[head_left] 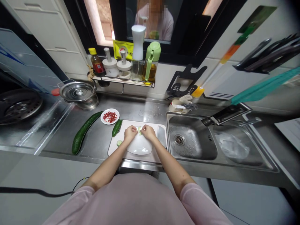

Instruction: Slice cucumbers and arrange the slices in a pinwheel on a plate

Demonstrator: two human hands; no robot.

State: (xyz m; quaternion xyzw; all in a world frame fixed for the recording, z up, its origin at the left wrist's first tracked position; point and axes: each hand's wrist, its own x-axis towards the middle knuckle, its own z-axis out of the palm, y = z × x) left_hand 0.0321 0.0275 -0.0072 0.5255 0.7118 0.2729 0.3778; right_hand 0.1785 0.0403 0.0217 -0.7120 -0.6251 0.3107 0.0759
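No legible text anywhere, even on bottle label (99,67) or yellow packet (127,49).

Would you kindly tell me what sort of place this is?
Most likely a kitchen: there is a metal sink, a cutting board and a lidded pot on the counter.

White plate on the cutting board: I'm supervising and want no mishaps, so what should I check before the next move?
1. Plate on cutting board: ok.
2. Slices above plate, between left hand and right hand: ok.
3. Left hand gripping a slice: cannot tell, too small.
4. Knife out of both hands: ok, at board's right.
5. Short cucumber fully on board: not ok, appears to cross the left edge.
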